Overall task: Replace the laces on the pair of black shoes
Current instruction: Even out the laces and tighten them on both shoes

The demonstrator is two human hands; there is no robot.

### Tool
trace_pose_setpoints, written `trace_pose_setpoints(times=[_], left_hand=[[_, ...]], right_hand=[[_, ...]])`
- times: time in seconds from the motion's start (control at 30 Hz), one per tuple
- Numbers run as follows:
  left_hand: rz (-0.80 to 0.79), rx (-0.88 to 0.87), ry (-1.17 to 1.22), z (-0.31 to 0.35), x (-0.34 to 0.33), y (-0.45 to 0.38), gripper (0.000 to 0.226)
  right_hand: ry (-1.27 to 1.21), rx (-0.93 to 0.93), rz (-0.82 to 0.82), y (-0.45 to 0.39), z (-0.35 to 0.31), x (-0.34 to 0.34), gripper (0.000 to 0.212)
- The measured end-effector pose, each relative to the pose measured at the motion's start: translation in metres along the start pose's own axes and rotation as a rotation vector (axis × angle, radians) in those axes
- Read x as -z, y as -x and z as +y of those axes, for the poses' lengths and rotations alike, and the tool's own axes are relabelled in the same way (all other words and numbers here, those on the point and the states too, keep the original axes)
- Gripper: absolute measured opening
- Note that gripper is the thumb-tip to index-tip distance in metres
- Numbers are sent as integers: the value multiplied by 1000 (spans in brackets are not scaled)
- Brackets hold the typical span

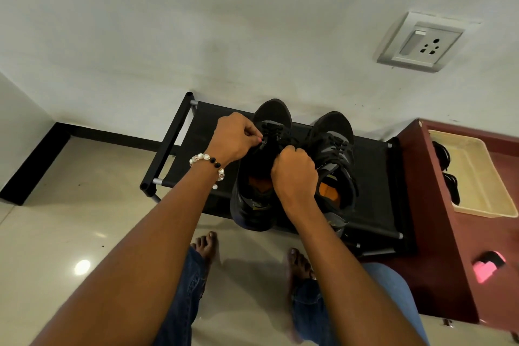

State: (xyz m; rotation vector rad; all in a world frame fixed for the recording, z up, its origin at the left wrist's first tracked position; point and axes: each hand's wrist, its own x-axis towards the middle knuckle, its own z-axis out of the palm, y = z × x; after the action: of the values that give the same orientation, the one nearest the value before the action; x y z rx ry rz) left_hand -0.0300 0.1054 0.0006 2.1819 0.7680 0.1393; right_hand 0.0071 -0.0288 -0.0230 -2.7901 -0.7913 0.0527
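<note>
Lace (271,132) on left shoe (259,174), toe pointing away; left hand (236,137) pinches lace, right hand (295,171) grips tongue side, both equally near.

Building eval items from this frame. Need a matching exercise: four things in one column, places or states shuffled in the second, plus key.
Things:
1. left hand
2. right-side shoe
3. cream tray
4. wall socket

Places or states:
A. on the red cabinet
B. pinching a lace on the left-side shoe
C. on the white wall
D. untouched on the black rack

Pairs: 1-B, 2-D, 3-A, 4-C
</note>
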Motion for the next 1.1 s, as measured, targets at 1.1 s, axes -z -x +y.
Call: trace_pose_setpoints(times=[1.1], left_hand=[[-90,45,33,-8,30,3,10]], right_hand=[[-180,-183,-19,-2,1,-12,27]])
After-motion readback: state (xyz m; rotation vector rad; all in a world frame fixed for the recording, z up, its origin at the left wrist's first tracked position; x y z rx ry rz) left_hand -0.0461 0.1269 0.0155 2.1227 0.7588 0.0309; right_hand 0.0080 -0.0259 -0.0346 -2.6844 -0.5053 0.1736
